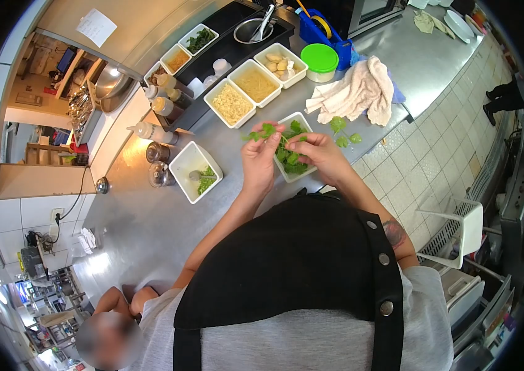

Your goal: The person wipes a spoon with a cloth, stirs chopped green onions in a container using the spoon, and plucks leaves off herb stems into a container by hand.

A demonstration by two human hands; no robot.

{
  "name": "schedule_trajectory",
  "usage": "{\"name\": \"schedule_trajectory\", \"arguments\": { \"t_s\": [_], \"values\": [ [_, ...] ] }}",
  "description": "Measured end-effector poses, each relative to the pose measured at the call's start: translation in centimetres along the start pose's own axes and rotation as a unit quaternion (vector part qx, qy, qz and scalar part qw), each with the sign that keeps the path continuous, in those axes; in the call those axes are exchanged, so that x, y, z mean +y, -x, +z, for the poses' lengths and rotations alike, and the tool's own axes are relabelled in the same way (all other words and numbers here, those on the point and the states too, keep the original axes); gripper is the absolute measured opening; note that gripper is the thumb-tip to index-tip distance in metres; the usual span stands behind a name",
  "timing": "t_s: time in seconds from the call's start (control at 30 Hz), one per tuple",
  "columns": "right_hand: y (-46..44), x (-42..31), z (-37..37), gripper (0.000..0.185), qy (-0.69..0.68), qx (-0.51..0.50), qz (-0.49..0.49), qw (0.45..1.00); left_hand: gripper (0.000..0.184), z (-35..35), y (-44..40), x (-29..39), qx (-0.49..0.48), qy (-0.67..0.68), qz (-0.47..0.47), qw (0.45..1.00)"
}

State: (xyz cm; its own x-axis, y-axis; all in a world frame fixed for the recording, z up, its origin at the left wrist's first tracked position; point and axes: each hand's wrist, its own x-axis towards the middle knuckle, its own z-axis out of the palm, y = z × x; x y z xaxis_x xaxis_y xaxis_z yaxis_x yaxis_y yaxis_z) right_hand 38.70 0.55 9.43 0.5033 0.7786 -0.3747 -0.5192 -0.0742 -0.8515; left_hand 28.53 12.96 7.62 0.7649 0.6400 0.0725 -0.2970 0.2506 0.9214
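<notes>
Both my hands are raised over a white container [304, 175] of green leafy herbs [289, 162]. My left hand [261, 154] pinches a leafy herb sprig [267, 130] between thumb and fingers. Close beside it on the right, my right hand [320, 155] has its fingers pinched together at the sprig's stems. Loose herb leaves [340, 126] lie on the steel counter to the right of the container. Left of my hands stands a white container [180, 166] with chopped greens and a spoon in it.
Behind are containers of minced garlic [231, 104], shredded food [254, 83] and peeled pieces [278, 64]. A green-lidded tub [319, 59] and crumpled cloth [355, 91] sit back right. Sauce bottles [154, 132] line the left. One person [110, 337] is lower left, another's legs [502, 99] far right.
</notes>
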Motion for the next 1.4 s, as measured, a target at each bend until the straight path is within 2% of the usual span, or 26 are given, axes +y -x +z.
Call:
{"name": "schedule_trajectory", "arguments": {
  "t_s": [0.2,0.3,0.4,0.43,0.5,0.53,0.6,0.63,0.7,0.8,1.0,1.13,1.4],
  "values": [
    [-1.0,1.3,-0.5,0.011,0.003,0.004,-0.081,0.997,0.014,0.2,0.4,-0.5,0.022,-0.055,0.014,0.998],
    [-1.1,1.2,-0.3,0.01,-0.011,0.031,-0.075,0.997,0.013,0.6,0.5,-0.4,0.042,-0.096,0.032,0.994],
    [-1.0,1.4,0.0,0.01,-0.082,0.132,-0.007,0.988,0.014,0.1,-0.1,-0.7,0.078,-0.125,0.071,0.987],
    [-1.4,2.0,-0.5,0.012,-0.04,0.104,-0.015,0.994,0.014,-0.2,-0.5,-0.8,0.093,-0.128,0.086,0.984],
    [-2.1,3.0,-2.0,0.017,0.045,0.045,-0.031,0.997,0.014,-1.0,-1.6,-0.2,0.089,-0.121,0.05,0.987],
    [-2.1,3.2,-2.1,0.02,0.151,0.051,-0.096,0.983,0.014,-1.2,-1.7,0.2,0.088,-0.118,0.031,0.989],
    [-1.7,3.1,-2.1,0.027,0.355,0.06,-0.222,0.906,0.014,-0.5,-1.3,1.3,0.097,-0.073,-0.052,0.991],
    [-1.4,2.7,-1.9,0.029,0.354,0.057,-0.203,0.911,0.014,-0.2,-1.1,1.7,0.099,-0.05,-0.094,0.989],
    [-0.8,1.9,-1.3,0.034,0.35,0.054,-0.163,0.921,0.016,-0.7,-0.9,0.8,0.053,-0.094,-0.089,0.99],
    [-1.3,2.1,-1.3,0.031,0.24,0.032,-0.237,0.941,0.016,-0.5,0.0,-0.5,0.026,-0.094,-0.1,0.99],
    [-1.0,1.8,-0.7,0.017,0.024,0.037,-0.124,0.991,0.018,0.5,0.6,-1.5,0.004,-0.071,-0.046,0.996],
    [-0.7,1.5,-0.7,0.015,-0.004,0.031,-0.104,0.994,0.015,0.6,0.5,-0.8,-0.015,-0.113,-0.042,0.993],
    [-1.2,2.4,-0.7,0.011,0.034,0.025,-0.126,0.991,0.003,1.2,0.8,-0.1,0.022,-0.064,-0.057,0.996]
  ]
}}
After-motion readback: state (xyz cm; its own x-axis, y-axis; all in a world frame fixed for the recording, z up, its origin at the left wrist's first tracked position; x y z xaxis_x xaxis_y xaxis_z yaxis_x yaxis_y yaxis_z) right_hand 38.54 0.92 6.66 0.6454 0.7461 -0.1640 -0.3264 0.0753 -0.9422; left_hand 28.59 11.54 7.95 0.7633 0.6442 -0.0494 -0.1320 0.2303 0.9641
